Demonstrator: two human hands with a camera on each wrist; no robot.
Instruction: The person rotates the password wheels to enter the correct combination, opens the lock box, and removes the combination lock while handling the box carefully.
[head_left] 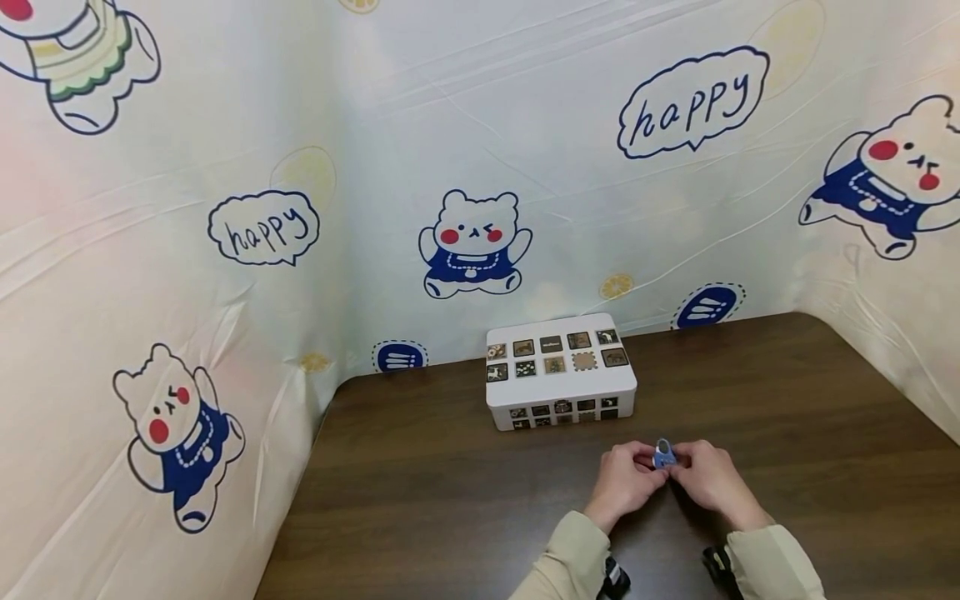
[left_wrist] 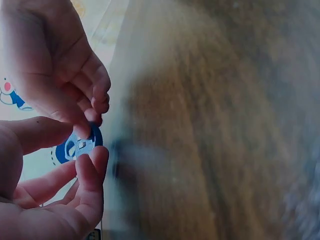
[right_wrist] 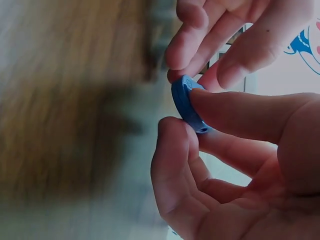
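Between the fingertips of both hands is a small, flat blue fob-like piece (head_left: 663, 455) with an oval opening at its upper end. The left hand (head_left: 624, 482) holds its left side and the right hand (head_left: 708, 477) its right side, low over the table. In the right wrist view, the right thumb and index finger pinch the blue piece (right_wrist: 183, 107) edge-on, and left fingertips meet its top end. From the left wrist, its face shows a rounded blue rim and a paler inner part, with fingertips covering some of it.
A white rectangular tin (head_left: 558, 367) with small square pictures stands behind the hands on the dark brown wooden table (head_left: 420, 492). Printed curtain (head_left: 360, 275) hangs around the table's back and sides. Dark straps with cameras sit at both wrists, beside light sleeves (head_left: 570, 554).
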